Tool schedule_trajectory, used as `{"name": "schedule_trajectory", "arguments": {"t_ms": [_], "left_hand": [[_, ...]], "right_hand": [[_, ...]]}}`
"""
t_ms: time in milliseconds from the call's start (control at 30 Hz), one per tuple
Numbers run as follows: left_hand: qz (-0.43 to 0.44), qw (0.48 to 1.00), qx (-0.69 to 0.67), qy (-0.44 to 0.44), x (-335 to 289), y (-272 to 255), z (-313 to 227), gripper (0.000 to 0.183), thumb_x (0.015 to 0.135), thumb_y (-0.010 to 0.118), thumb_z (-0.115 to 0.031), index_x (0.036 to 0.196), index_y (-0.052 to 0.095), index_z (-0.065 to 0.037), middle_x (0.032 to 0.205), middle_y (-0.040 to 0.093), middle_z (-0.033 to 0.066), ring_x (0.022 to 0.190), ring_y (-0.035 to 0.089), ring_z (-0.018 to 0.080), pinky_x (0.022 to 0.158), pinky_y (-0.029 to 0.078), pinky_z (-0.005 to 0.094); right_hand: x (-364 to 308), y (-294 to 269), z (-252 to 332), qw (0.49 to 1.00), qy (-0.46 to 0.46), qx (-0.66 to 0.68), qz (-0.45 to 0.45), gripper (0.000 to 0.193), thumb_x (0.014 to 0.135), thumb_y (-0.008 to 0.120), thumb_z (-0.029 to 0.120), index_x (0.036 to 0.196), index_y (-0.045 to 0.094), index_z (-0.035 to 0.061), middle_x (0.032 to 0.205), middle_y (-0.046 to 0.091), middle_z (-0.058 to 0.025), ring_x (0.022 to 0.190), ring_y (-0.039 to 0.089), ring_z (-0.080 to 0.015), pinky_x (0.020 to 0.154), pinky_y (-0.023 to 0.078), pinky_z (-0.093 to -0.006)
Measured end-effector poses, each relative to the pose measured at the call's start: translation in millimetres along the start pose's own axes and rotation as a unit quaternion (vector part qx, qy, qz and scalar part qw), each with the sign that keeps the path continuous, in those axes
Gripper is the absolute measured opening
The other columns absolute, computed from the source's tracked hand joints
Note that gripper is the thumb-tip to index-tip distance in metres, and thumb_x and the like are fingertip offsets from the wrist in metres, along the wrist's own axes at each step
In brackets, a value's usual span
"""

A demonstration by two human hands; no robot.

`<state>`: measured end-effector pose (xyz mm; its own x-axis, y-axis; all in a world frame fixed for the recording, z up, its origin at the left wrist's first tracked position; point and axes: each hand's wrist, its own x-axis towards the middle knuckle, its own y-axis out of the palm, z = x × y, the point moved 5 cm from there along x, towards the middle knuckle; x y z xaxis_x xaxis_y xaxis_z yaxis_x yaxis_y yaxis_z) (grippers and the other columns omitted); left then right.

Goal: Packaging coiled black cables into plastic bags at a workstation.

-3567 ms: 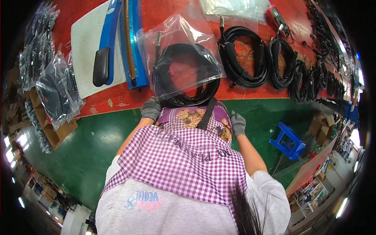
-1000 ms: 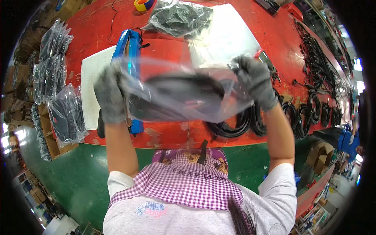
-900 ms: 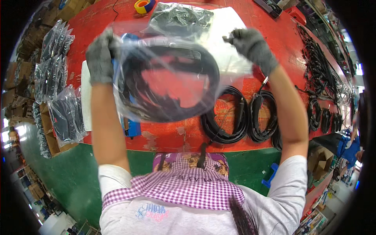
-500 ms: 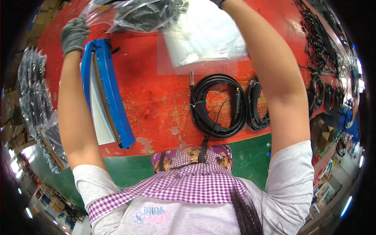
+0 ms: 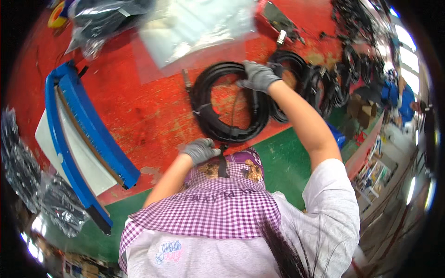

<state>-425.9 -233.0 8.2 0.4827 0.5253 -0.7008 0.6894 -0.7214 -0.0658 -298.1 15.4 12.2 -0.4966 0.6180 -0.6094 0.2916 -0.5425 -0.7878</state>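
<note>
A black coiled cable (image 5: 199, 95) lies on the red tabletop in front of me, a metal connector (image 5: 186, 78) sticking out at its upper left. My right hand (image 5: 260, 76), in a grey glove, grips the coil's upper-right rim, with the thumb toward the inside of the ring. My left hand (image 5: 201, 150), also gloved in grey, is by the table's front edge, just below the coil and apart from it. Its fingers are loosely bent, the thumb stands off, and nothing shows between them. Another black coil (image 5: 289, 58) lies directly to the right, partly behind my right hand.
To the left stands a blue sealer-like device (image 5: 99, 120) with its long arm raised and a white sheet inside. Clear plastic bags (image 5: 194, 28) are stacked at the back, beside a bagged black bundle (image 5: 104, 18). More bagged items (image 5: 60, 199) sit at far left; several cable coils (image 5: 340, 85) at right.
Both hands have come back from the far side of the table. The left has let go of the plastic bag; the right is now at the coil. The blue device's long arm now stands wider apart.
</note>
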Motion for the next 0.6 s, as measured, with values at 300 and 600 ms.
{"name": "schedule_trajectory", "arguments": {"t_ms": [300,600], "left_hand": [[-0.178,0.97,-0.155,-0.054,38,78,23,0.041,0.075,0.056,-0.038,0.095,0.056,-0.003,0.089,0.059,0.0176,0.087,0.055,0.0307,0.076,0.042,0.0379],[-0.416,0.757,-0.502,0.053,-77,-51,27,0.04,0.085,0.048,-0.025,0.12,0.04,-0.009,0.089,0.054,0.0068,0.07,0.054,0.0119,0.058,0.047,0.0232]], "right_hand": [[18,26,20,0.984,0.135,0.093,-0.067,0.034,0.076,0.047,0.018,0.107,0.047,0.005,0.105,0.053,-0.0184,0.094,0.056,-0.0294,0.076,0.046,-0.0398],[-45,67,67,0.959,0.143,0.216,-0.113,0.05,0.074,0.052,0.038,0.106,0.043,-0.0004,0.097,0.053,-0.0233,0.091,0.054,-0.0354,0.077,0.044,-0.0408]]}}
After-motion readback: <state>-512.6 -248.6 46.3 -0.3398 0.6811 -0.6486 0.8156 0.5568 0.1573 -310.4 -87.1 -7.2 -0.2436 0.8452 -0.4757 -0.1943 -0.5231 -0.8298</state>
